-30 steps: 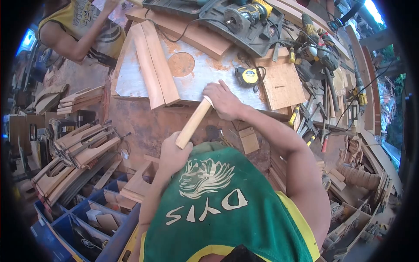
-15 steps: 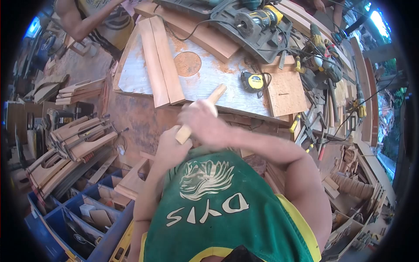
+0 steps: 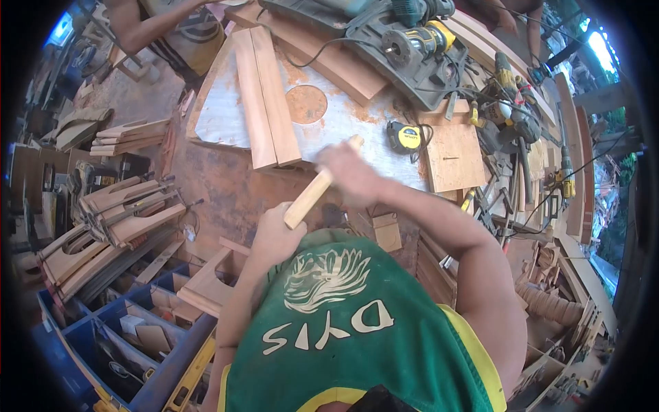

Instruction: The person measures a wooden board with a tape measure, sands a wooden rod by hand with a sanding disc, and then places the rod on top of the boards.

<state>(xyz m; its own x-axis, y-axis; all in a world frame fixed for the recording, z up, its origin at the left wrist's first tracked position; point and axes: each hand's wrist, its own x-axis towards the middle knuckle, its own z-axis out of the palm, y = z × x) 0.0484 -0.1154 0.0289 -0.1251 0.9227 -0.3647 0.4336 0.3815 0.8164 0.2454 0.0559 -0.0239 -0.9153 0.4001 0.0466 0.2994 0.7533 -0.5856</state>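
A light wooden stick [image 3: 310,199] slants up and to the right in front of the green shirt. My left hand [image 3: 276,232] is closed round its lower end. Higher up, my right hand [image 3: 349,173] is wrapped over the stick and blurred by motion; the stick's tip shows past it. Whether anything else lies under my right palm is hidden. Beyond my hands is the worktable [image 3: 343,141], with two long boards [image 3: 264,103] side by side and a yellow and black tape measure [image 3: 406,138].
Power tools [image 3: 419,42] lie on a dark case at the table's back. A square wooden block [image 3: 454,158] is at right. Clamped wooden parts [image 3: 130,213] and a blue compartment box [image 3: 137,323] stand at left. Parts of co-workers [image 3: 154,31] show at the top.
My right hand has slid up and right along the stick, away from my left hand, baring more of its middle. The view has shifted slightly.
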